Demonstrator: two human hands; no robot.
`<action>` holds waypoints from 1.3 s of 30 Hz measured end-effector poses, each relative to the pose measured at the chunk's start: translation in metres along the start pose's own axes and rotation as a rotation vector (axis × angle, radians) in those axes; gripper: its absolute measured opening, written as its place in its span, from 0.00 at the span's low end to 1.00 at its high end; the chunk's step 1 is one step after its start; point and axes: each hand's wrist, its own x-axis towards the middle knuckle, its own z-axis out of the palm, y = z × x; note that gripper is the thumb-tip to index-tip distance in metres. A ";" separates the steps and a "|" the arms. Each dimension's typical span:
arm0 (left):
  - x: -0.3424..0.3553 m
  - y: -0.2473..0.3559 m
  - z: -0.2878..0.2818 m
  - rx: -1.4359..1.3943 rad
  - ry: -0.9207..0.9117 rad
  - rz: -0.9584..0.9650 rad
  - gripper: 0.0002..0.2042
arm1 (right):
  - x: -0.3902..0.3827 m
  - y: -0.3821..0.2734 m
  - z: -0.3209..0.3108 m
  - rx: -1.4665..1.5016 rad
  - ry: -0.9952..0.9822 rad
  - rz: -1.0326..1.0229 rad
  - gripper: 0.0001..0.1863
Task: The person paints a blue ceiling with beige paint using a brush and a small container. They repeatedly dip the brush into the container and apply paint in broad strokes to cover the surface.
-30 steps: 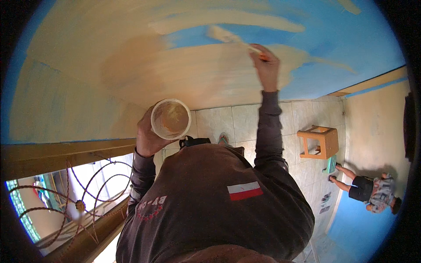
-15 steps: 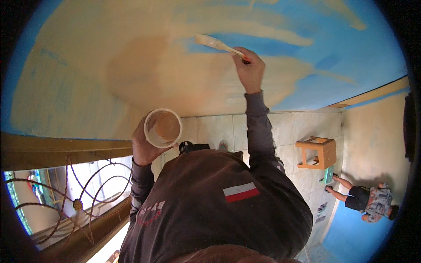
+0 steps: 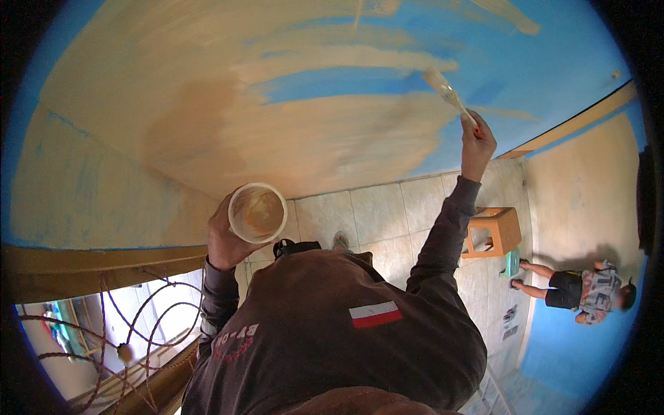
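Note:
My right hand (image 3: 478, 146) grips the handle of a paintbrush (image 3: 443, 87), its bristles at the wall beside the end of a blue strip. The wall (image 3: 304, 138) is partly coated in beige paint, with blue (image 3: 332, 84) showing in streaks and toward the right. In my left hand (image 3: 225, 242) is a white plastic tub (image 3: 258, 213), its open top facing up. Beige paint coats the inside of the tub. The fingers under and behind it are partly hidden.
An orange-brown stool (image 3: 508, 232) stands on the tiled floor (image 3: 387, 214) to the right, a small green stool (image 3: 512, 263) beside it. Farther right, another person (image 3: 595, 290) stands by a beige and blue wall. At lower left is a window opening with curled metal bars (image 3: 149, 332).
My right hand has moved the paintbrush to the right along the wall. The left hand still holds the tub in nearly the same place, and my view has shifted slightly.

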 end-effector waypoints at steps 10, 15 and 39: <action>0.010 0.009 0.001 -0.084 0.032 0.092 0.41 | 0.038 -0.140 0.097 0.201 -0.162 -0.334 0.13; 0.003 -0.006 -0.004 -0.032 0.015 0.044 0.46 | 0.068 -0.137 0.101 0.194 -0.163 -0.422 0.14; 0.023 0.008 0.029 -0.095 -0.021 0.044 0.40 | 0.271 0.050 -0.146 0.087 0.009 0.000 0.15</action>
